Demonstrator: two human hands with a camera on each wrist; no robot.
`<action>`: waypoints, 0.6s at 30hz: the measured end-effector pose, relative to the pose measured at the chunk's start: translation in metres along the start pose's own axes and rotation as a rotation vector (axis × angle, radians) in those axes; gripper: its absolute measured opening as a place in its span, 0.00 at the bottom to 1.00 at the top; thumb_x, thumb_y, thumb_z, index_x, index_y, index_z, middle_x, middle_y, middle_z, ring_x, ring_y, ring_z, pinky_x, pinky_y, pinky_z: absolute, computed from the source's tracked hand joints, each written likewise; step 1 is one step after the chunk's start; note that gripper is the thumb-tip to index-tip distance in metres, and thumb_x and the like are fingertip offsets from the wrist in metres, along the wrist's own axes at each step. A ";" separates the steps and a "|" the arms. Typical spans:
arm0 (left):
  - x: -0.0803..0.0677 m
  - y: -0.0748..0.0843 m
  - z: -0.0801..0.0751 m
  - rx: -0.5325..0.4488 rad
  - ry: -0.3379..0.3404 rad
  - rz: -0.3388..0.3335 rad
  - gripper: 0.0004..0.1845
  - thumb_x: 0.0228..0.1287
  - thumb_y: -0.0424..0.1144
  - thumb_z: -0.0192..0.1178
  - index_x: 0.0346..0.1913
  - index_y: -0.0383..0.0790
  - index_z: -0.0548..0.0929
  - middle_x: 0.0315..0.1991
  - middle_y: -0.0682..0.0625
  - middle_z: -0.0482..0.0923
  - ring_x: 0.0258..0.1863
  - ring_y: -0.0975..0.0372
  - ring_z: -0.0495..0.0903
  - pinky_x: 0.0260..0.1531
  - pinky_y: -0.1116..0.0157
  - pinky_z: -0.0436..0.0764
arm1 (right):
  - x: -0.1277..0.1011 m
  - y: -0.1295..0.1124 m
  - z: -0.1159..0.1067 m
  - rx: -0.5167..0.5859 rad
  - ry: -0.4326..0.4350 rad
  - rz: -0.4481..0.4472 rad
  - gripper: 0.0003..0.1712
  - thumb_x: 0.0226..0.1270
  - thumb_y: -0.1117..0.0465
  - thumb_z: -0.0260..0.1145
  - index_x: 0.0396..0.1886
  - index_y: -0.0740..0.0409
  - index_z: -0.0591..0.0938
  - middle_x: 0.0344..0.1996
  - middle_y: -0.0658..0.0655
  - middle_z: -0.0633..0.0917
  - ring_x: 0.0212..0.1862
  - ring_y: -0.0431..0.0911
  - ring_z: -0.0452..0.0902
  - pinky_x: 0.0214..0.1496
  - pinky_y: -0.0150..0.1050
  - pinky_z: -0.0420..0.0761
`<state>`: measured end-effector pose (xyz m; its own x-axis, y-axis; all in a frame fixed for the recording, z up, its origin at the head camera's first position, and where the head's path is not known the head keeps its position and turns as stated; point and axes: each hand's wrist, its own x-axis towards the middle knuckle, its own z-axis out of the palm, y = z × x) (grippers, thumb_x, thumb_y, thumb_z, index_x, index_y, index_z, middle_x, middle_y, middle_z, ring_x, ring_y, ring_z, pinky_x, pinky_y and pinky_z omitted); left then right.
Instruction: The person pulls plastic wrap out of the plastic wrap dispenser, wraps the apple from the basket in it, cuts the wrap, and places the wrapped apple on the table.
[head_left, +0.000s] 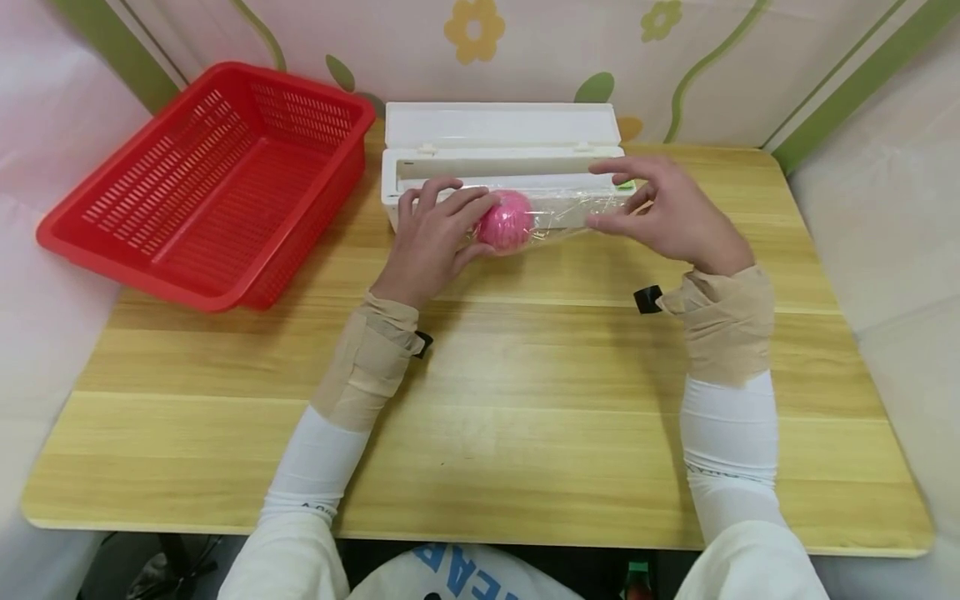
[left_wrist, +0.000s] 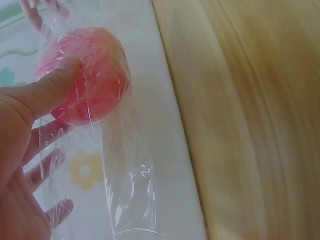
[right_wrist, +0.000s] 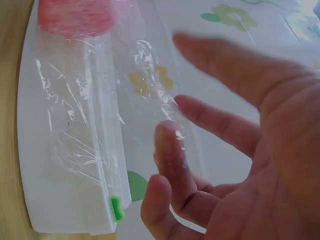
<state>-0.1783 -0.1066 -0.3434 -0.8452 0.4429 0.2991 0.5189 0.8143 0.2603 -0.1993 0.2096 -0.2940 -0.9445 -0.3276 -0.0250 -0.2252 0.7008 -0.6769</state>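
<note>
My left hand (head_left: 433, 237) holds a streaky pink-red apple (head_left: 508, 221), with its thumb (left_wrist: 52, 90) on the near side and the fingers behind. Clear cling film (head_left: 558, 213) covers the apple and trails off to the right as a loose, wrinkled strip. Behind it stands a white cling film dispenser (head_left: 498, 125), its lid raised, with a green slider (right_wrist: 117, 208) at the right end. At the film's right end my right hand (head_left: 671, 208) has its thumb and fingers spread apart, with a fingertip against the film in the right wrist view.
A red plastic basket (head_left: 247, 242) stands at the back left of the wooden table (head_left: 495, 417), close to the dispenser. A flower-printed backdrop (head_left: 540, 50) rises behind the table. Under the front edge a bottle with a green cap (head_left: 637, 571) shows.
</note>
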 end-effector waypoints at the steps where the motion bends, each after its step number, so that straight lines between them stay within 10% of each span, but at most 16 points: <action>1: 0.000 0.000 0.000 0.000 -0.006 -0.003 0.37 0.67 0.53 0.71 0.76 0.51 0.74 0.75 0.50 0.75 0.78 0.50 0.61 0.73 0.42 0.59 | 0.000 -0.002 0.002 -0.044 -0.005 -0.022 0.41 0.66 0.47 0.78 0.77 0.39 0.74 0.74 0.63 0.69 0.48 0.52 0.84 0.46 0.34 0.81; 8: 0.000 0.003 -0.004 -0.005 -0.043 -0.021 0.38 0.69 0.52 0.69 0.79 0.52 0.70 0.78 0.49 0.71 0.79 0.49 0.59 0.74 0.42 0.59 | -0.001 -0.015 0.014 -0.204 0.032 -0.005 0.41 0.61 0.54 0.82 0.74 0.46 0.78 0.72 0.71 0.61 0.48 0.57 0.82 0.57 0.51 0.79; 18: 0.001 0.003 -0.004 0.009 -0.053 -0.029 0.37 0.72 0.54 0.67 0.80 0.52 0.69 0.80 0.42 0.64 0.79 0.46 0.57 0.72 0.41 0.62 | -0.001 -0.015 0.027 -0.305 0.139 -0.071 0.36 0.59 0.65 0.81 0.69 0.57 0.82 0.61 0.70 0.65 0.34 0.55 0.75 0.46 0.48 0.80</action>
<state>-0.1767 -0.1053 -0.3389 -0.8655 0.4382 0.2426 0.4931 0.8304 0.2593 -0.1887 0.1821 -0.3033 -0.9427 -0.3075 0.1292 -0.3329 0.8436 -0.4214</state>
